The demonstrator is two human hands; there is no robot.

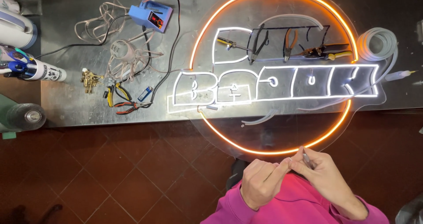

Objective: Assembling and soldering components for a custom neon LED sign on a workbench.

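- Far left on the metal bench [66, 105], a white sealant tube [42, 70] lies beside a dark roll [25, 116].
- Further right sit a blue soldering station [151, 15], tangled wires [128, 54], and yellow-handled pliers [111, 95].
- The lit neon sign [273, 81] overhangs the bench's near edge; bumped, it could slide off.
- Left hand [261, 183], near centre, pinches a thin clear strip [282, 164]: grip closed on it.
- Right hand [325, 175] grips a thin metal tool [307, 159] touching that strip; a slip could nick the fingers.
- Far right, red-handled cutters [290, 41] and snips [326, 51] rest on the sign and may scratch it.
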